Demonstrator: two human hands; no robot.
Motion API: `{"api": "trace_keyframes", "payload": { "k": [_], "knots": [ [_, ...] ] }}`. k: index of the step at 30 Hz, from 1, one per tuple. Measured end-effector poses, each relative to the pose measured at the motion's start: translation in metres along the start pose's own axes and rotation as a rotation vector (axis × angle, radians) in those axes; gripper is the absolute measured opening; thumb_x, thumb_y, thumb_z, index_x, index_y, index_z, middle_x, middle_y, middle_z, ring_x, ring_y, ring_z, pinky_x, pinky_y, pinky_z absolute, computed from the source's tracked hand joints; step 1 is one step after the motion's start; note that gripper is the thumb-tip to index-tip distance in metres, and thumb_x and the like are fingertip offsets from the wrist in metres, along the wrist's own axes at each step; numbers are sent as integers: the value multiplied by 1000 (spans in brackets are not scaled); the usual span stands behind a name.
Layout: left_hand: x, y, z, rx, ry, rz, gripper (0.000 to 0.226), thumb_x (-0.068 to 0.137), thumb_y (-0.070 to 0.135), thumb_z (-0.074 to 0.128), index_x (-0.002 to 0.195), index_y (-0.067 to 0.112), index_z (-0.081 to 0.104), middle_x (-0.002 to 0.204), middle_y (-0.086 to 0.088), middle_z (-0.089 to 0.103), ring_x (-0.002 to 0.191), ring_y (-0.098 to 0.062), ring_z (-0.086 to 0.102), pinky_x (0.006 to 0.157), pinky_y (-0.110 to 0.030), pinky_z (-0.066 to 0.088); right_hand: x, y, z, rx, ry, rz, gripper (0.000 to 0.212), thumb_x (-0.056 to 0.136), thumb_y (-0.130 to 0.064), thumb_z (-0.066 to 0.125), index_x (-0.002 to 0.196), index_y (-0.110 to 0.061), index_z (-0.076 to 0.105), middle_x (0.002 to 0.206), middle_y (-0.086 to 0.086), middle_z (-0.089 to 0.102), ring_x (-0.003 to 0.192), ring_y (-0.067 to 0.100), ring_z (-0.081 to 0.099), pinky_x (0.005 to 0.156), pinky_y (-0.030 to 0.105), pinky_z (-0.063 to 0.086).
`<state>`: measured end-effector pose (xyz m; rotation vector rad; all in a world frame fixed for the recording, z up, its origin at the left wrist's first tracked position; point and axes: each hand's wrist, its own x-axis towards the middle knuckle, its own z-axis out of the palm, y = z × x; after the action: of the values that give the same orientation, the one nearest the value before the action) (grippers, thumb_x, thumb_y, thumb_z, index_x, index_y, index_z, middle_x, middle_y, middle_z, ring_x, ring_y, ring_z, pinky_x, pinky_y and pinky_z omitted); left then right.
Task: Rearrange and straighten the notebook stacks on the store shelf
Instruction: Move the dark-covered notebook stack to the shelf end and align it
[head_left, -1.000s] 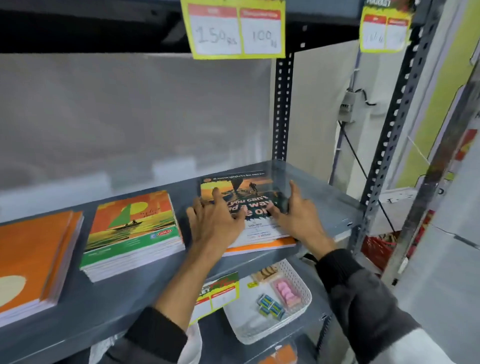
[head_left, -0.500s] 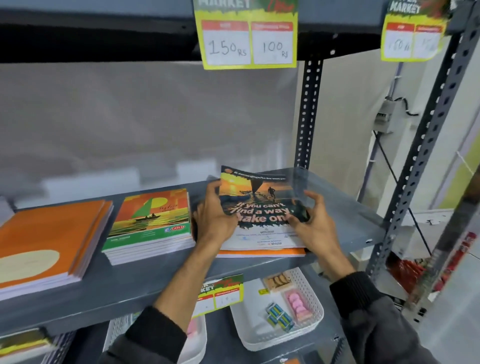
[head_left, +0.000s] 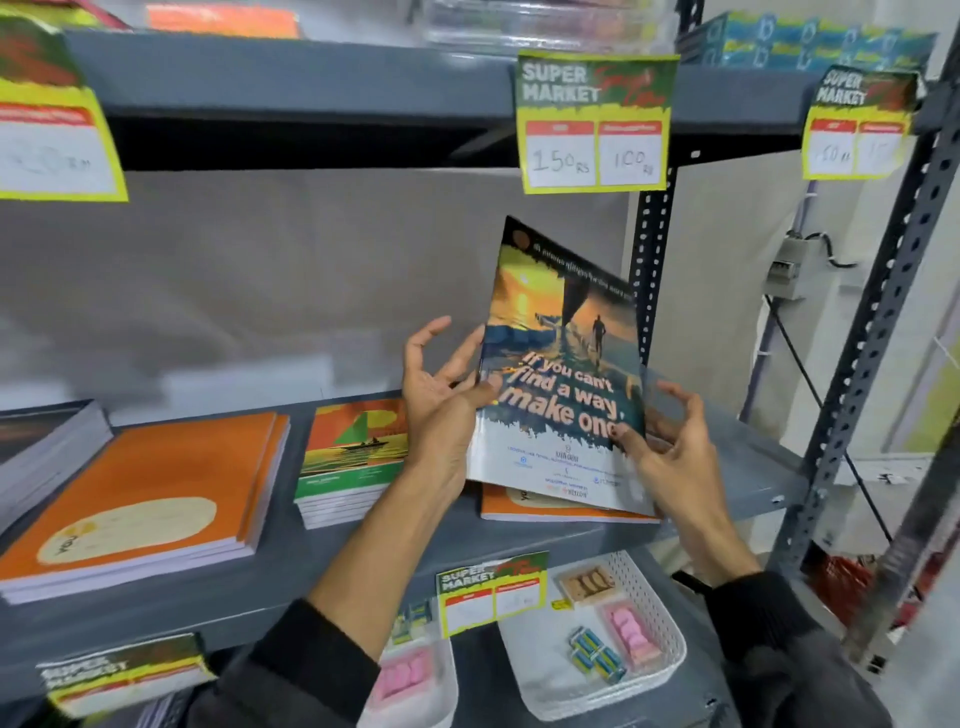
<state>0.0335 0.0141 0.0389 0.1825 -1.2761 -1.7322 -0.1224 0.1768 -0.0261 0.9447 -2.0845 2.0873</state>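
Both hands hold up a sunset-cover notebook (head_left: 563, 364) reading "If you can't find a way, make one", tilted nearly upright above the grey shelf (head_left: 363, 561). My left hand (head_left: 447, 405) grips its left edge; my right hand (head_left: 670, 441) pinches its lower right edge. Under it an orange notebook (head_left: 524, 506) lies flat on the shelf. To the left sit a green-and-orange boat-cover stack (head_left: 348, 462), an orange stack (head_left: 150, 499) and a dark-covered stack (head_left: 41, 447) at the far left edge.
Yellow price tags (head_left: 595, 124) hang from the shelf above. On the lower shelf stand white baskets (head_left: 660, 660) with erasers and small items. A perforated metal upright (head_left: 878, 332) borders the right side. A grey back panel closes the shelf behind.
The sunset notebook, lying flat on the shelf a second ago, has been lifted off the orange one and tilted up by both hands. The camera view has risen and shifted left.
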Motion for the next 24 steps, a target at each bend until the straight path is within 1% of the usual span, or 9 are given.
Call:
{"api": "trace_keyframes", "payload": {
  "k": [2,5,9,12,16,18,20,22,24],
  "knots": [
    [0,18,-12,-10,-9,47,73,75,-33,56,117,27,52,125,-9,69,98,-18,75,65,-25,59,-7,-18,7,71,16,-63,50,91,-19,74,123,-45,48,107,-17,77,101,1,73,87,29,61],
    [4,51,-46,25,-19,103,71,77,-32,55,117,25,50,120,-14,68,96,-8,74,67,-22,58,-24,-50,36,203,20,-126,48,94,-7,69,124,-40,50,120,-2,76,109,11,73,88,27,60],
    [5,104,-116,120,-35,148,66,82,-29,54,119,25,48,110,-5,71,102,-5,71,74,-19,57,-50,-90,104,362,12,-145,47,95,5,61,123,-30,49,113,-1,79,108,12,73,85,22,58],
    [0,149,-189,206,-6,174,61,87,-26,52,128,18,42,113,-6,71,102,-2,71,76,-18,56,-81,-122,175,449,-31,-141,45,95,3,62,125,-28,49,114,8,78,110,16,73,95,31,57],
    [-13,194,-265,281,90,175,63,87,-26,50,135,13,39,103,5,74,93,6,71,69,-12,55,-117,-151,253,515,-95,-144,45,94,3,63,124,-28,48,113,11,78,112,22,72,100,42,53],
    [-23,217,-312,331,140,182,62,88,-26,49,133,16,41,111,-4,71,97,2,71,74,-12,54,-139,-164,300,527,-137,-125,45,94,4,63,125,-26,49,108,9,79,112,19,72,98,40,54],
    [-32,237,-356,398,173,183,61,89,-24,49,128,23,45,121,-12,68,111,-8,67,89,-22,55,-161,-174,344,530,-174,-114,46,94,7,62,127,-23,50,104,11,78,111,15,72,94,35,56],
    [-38,258,-398,498,236,181,62,89,-23,50,123,28,48,113,-2,70,114,-14,63,99,-29,50,-180,-184,384,516,-205,-114,46,94,9,61,124,-24,51,102,9,77,107,13,73,87,29,56],
    [-40,275,-430,572,261,150,60,90,-21,50,120,31,48,92,13,76,97,-4,68,83,-18,52,-194,-191,415,497,-241,-117,44,94,10,60,122,-23,50,103,7,77,102,16,75,81,27,54]
  ]
}}
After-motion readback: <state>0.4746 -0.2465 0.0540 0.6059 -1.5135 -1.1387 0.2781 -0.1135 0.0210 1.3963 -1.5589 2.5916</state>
